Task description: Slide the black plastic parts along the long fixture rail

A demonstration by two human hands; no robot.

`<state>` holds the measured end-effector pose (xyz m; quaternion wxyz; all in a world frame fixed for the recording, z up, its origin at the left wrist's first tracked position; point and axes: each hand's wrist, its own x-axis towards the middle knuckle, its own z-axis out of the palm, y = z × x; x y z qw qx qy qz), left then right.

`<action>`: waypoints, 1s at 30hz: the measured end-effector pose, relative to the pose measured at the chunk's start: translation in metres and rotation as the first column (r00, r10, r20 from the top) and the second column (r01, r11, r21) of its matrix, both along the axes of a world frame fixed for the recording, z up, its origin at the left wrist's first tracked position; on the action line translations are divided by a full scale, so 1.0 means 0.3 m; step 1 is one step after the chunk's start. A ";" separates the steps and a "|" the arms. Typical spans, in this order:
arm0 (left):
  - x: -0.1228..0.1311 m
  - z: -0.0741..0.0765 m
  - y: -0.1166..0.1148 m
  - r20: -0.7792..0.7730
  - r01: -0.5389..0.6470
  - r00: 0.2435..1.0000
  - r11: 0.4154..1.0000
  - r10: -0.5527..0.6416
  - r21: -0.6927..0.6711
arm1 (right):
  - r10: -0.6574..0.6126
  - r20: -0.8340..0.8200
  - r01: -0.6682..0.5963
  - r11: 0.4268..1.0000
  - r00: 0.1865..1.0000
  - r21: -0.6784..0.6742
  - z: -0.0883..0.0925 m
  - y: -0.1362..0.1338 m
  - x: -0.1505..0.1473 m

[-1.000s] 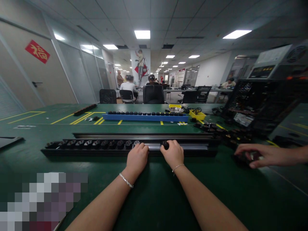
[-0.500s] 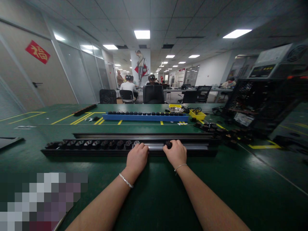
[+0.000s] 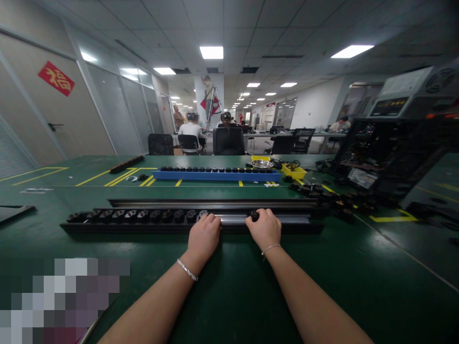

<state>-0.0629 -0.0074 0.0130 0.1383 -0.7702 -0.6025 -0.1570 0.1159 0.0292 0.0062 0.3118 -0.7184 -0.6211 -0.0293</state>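
Note:
A long black rail [image 3: 136,229] lies crosswise in front of me, its left part filled with a row of small black parts [image 3: 155,216]. At the right end of that row, my left hand [image 3: 205,237] is closed over the rail's near edge, beside the last part; its fingertips are partly hidden. My right hand [image 3: 265,230] pinches a small round black part [image 3: 255,216] just over the bare silvery stretch of the rail's channel. Whether that part touches the channel, I cannot tell. Behind the rail lies a second black rail [image 3: 179,202], parallel to it.
Farther back on the green table [image 3: 229,192] stands a blue rail [image 3: 215,176] with a row of black parts. A yellow tray [image 3: 296,171], a metal bowl [image 3: 261,164] and loose black parts [image 3: 342,204] lie to the right. An open computer case [image 3: 373,157] stands there too.
My right hand has shifted slightly to the right with the small black part in its fingers. My left hand has stayed in place.

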 end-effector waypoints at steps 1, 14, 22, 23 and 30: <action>0.000 0.000 0.000 0.000 0.000 1.000 1.000 0.000 -0.001 | -0.002 0.000 0.002 1.000 1.000 -0.005 0.001 0.000 0.001; -0.002 -0.004 0.002 -0.014 0.003 1.000 1.000 -0.003 0.012 | -0.036 0.003 0.036 0.999 0.999 -0.016 0.005 0.005 0.014; -0.001 -0.004 0.002 -0.008 0.002 1.000 1.000 -0.002 0.008 | -0.071 0.000 0.071 0.997 0.997 -0.020 0.005 0.010 0.028; -0.001 -0.002 0.002 -0.006 0.002 1.000 1.000 -0.002 0.005 | -0.079 -0.002 0.079 0.997 0.997 -0.024 0.005 0.011 0.030; 0.001 -0.001 -0.001 0.012 0.000 1.000 1.000 0.000 -0.002 | -0.112 0.000 0.112 0.993 0.994 -0.040 0.011 0.015 0.047</action>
